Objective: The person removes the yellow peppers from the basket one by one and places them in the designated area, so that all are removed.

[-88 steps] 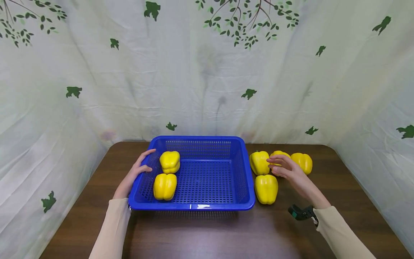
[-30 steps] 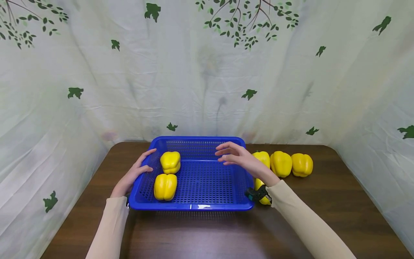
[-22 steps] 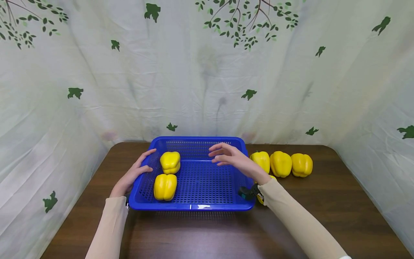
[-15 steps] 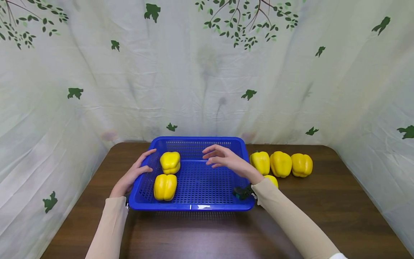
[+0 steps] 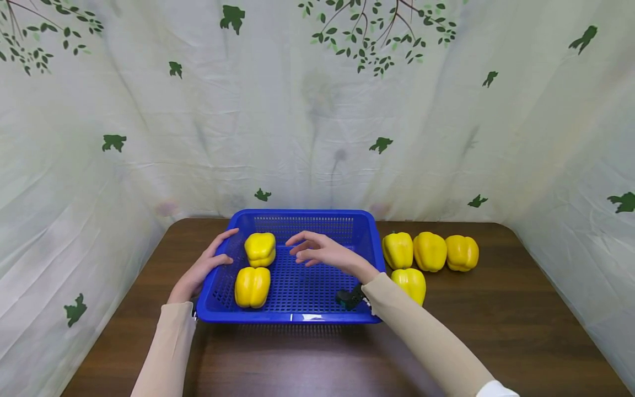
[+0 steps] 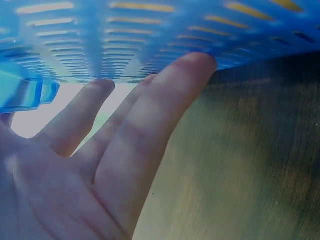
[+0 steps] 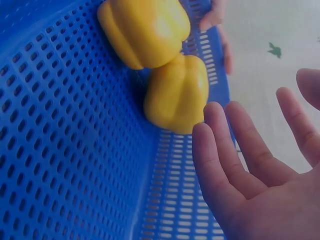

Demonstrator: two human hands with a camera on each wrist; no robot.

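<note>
A blue plastic basket point(image 5: 317, 318) with slotted walls stands on the table. My left hand point(image 5: 203, 269) holds its left rim, thumb over the edge; in the left wrist view the fingers point(image 6: 145, 120) lie against the outer wall. Inside, at the left end, sit two yellow bell peppers, the back pepper point(image 5: 260, 249) right behind the front pepper point(image 5: 252, 287). Over the middle of the basket hovers my right hand point(image 5: 324, 251), fingers spread and slightly bent, with nothing in them. The right wrist view shows its bare palm point(image 7: 280, 200) near the back pepper point(image 7: 177, 95).
Right of the basket, a row of three yellow peppers lies on the brown table point(image 5: 511, 309): a left one point(image 5: 398, 250), a middle one point(image 5: 430, 251) and a right one point(image 5: 462, 253). Another pepper point(image 5: 410, 284) sits in front, partly behind the right sleeve. A cloth curtain point(image 5: 307, 138) surrounds the table.
My right hand has moved left from the peppers beside the basket to over the basket's middle, carrying nothing. The left hand, the basket and the peppers have stayed put.
</note>
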